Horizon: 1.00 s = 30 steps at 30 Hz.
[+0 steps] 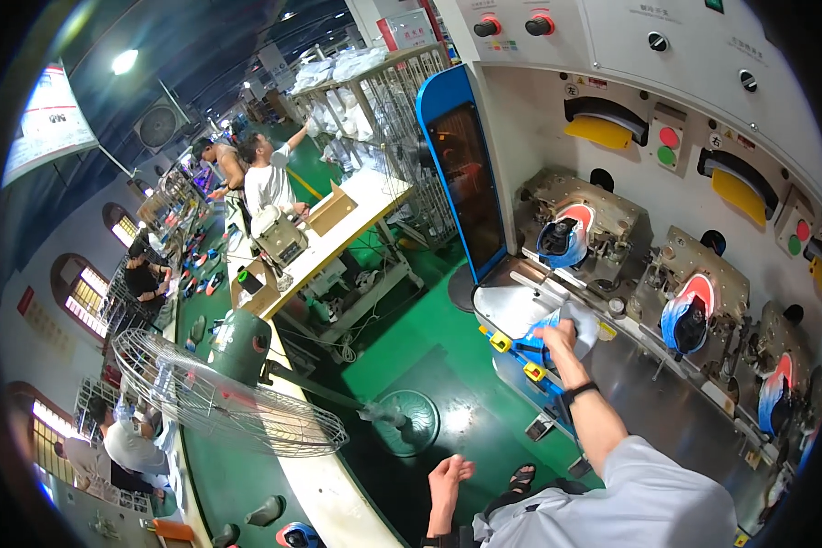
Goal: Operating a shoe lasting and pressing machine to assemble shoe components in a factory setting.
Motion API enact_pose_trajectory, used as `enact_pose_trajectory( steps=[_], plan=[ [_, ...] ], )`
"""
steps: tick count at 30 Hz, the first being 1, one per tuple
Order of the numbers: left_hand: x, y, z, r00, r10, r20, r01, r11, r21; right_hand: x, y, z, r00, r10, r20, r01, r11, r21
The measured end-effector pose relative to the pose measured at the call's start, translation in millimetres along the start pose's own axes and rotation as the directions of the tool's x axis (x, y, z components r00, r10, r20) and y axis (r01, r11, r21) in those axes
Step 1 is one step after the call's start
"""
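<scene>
My right hand (pixel 559 338) reaches out over the metal ledge at the machine's left end, fingers closed on a blue-and-white shoe upper (pixel 544 325), mostly covered by the hand. Beside it runs a blue bar with yellow fittings (pixel 534 372). My left hand (pixel 449 475) hangs low over the green floor, fingers curled in, with nothing visible in it. On the machine, a red, white and blue shoe upper (pixel 566 236) sits on the leftmost station. Further right are a second similar upper (pixel 690 315) and a third (pixel 776 395), each around a dark form.
The machine panel (pixel 557 36) has knobs and red and green buttons; yellow guards hang below. A blue-framed dark panel (pixel 466 169) stands left of the stations. A caged fan (pixel 228 393) stands by the long work table (pixel 329 493). Several people work farther off.
</scene>
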<state>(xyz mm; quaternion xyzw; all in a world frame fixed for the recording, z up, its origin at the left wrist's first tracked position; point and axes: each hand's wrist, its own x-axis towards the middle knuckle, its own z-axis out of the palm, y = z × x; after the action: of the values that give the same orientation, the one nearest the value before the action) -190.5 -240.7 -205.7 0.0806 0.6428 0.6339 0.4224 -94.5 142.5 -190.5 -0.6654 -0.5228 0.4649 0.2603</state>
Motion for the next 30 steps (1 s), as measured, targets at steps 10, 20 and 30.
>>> enact_pose_trajectory(
  steps=[10,20,30],
  plan=[
    [-3.0,47.9,128.4,0.828,0.16,0.538,0.278,0.716,-0.64,-200.8,52.9,-88.1,0.66,-0.595,0.458,-0.5,0.106,0.859],
    [-46.8,121.1,203.2,0.71,0.314,0.63,-0.016,0.902,-0.431,-231.3,45.1,-244.5,0.534,-0.829,-0.165,0.811,0.447,0.378],
    [-12.7,146.4,241.9,0.612,0.336,0.716,-0.023,0.912,-0.409,-250.9,-6.7,-259.2,0.129,-0.929,-0.346,0.954,0.212,-0.214]
  ],
)
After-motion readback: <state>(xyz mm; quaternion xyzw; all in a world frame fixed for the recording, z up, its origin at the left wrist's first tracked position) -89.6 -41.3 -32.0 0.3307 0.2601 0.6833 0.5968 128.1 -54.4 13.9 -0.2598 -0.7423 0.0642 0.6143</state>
